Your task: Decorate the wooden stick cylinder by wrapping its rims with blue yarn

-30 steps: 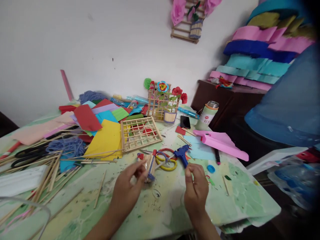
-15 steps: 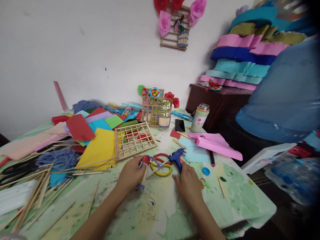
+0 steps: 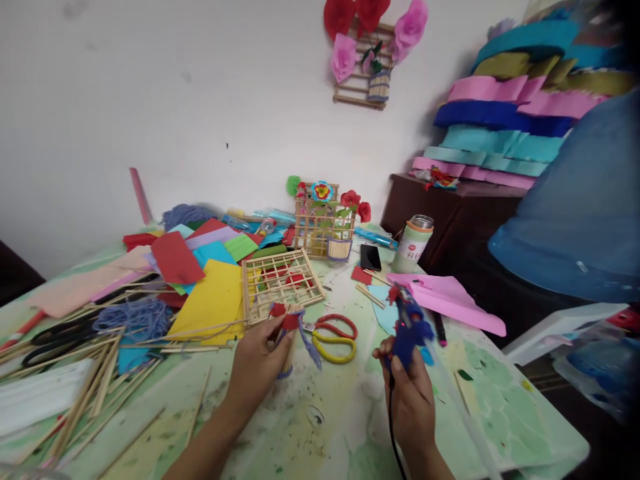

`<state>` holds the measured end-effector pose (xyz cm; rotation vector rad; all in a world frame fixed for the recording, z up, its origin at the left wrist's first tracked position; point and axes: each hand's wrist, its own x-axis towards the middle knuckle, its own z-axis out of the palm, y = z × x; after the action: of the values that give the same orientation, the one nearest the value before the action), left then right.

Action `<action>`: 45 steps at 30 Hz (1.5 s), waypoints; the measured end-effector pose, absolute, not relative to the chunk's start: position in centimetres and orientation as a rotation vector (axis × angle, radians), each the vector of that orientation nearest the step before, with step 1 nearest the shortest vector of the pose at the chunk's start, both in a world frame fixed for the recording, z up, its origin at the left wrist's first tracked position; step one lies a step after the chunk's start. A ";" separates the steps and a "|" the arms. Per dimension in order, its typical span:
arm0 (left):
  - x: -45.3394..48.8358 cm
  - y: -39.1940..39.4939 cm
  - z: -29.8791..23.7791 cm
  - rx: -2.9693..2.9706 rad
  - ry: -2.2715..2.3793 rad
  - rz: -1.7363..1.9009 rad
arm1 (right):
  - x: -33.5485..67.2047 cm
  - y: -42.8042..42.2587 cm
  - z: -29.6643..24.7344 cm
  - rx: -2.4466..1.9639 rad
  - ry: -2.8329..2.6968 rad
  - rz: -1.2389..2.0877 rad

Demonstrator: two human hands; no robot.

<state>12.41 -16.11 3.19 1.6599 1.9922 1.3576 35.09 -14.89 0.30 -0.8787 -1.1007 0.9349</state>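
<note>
My left hand (image 3: 263, 353) is closed around a small wooden-stick piece (image 3: 291, 321) with red paper at its top and purple yarn hanging from it. Its lower part is mostly hidden by my fingers. In my right hand (image 3: 413, 393) is a blue glue gun (image 3: 407, 340), raised above the table, its black cord running down past my wrist. A long translucent glue stick (image 3: 460, 400) pokes out of the back of the gun. Between my hands lie scissors (image 3: 335, 357) with one red and one yellow handle loop, beside the yarn end.
A bamboo-stick lattice (image 3: 280, 283) lies behind my left hand, near coloured paper (image 3: 213, 300). Loose sticks (image 3: 95, 373) and purple yarn (image 3: 133, 319) cover the left side. Farther back stand a flower-decorated lattice (image 3: 323, 223), a phone (image 3: 371, 257) and a bottle (image 3: 414, 243).
My right hand has lifted the glue gun off the table and moved right with it, uncovering the scissors. My left hand still holds the stick piece, which is turned slightly.
</note>
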 end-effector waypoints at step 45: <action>12.8 -16.9 3.0 1.997 1.985 1.491 | 28.7 -18.8 1.4 -0.903 -1.892 0.310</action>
<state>12.79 -16.92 3.03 1.9970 1.9851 1.4909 28.74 -18.78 1.45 -0.9029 -1.8915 0.3104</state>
